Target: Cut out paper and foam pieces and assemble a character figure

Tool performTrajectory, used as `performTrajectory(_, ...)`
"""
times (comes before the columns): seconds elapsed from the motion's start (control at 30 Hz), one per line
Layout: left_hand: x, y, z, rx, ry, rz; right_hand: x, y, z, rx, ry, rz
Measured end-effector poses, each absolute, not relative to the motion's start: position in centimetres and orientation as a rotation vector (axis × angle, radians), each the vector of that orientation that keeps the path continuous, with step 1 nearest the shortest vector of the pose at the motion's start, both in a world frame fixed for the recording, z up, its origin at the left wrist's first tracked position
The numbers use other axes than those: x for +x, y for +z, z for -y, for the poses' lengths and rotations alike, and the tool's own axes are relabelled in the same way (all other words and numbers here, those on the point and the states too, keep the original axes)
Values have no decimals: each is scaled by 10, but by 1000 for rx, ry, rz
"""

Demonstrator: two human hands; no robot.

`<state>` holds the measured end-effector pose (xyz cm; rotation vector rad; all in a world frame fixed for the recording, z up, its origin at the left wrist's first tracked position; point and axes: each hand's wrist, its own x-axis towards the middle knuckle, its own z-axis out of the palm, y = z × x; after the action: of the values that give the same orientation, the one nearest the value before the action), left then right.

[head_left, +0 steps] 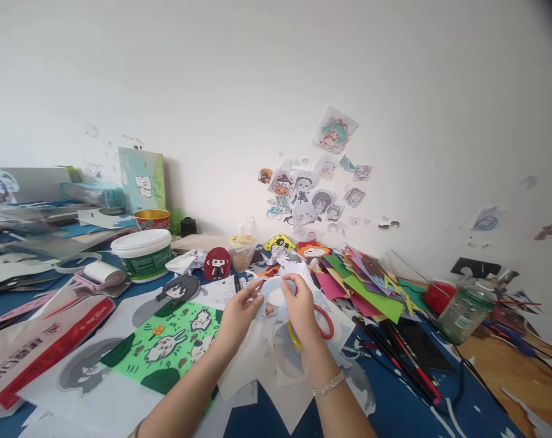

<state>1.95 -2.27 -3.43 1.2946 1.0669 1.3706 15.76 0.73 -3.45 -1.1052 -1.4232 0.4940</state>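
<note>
Between my two hands is a small pale blue and white paper cutout (pixel 272 288), raised a little above the papers. My left hand (pixel 239 319) pinches its left edge with thumb and fingers. At its upper right edge, my right hand (pixel 300 304) grips it the same way. Scissors with red and yellow handle loops (pixel 325 322) lie beside and partly behind my right hand; their blades are hidden. Beneath my hands spread white paper sheets (pixel 285 395). Left of my left arm lies a green sheet with drawn animals (pixel 175 340).
A white-lidded tub (pixel 141 249), a red-haired figure cutout (pixel 217 263) and a plastic cup (pixel 242 250) stand toward the back. Coloured papers (pixel 371 283) are piled at right, near several pens (pixel 412 359) and a glass jar (pixel 467 310). Drawings (pixel 303 188) hang on the wall.
</note>
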Motion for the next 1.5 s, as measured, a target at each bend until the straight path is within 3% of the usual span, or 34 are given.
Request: performTrajectory(1.5, 25, -47, 12, 1268, 1392, -1093, 152, -37, -3, -1046, 522, 1506)
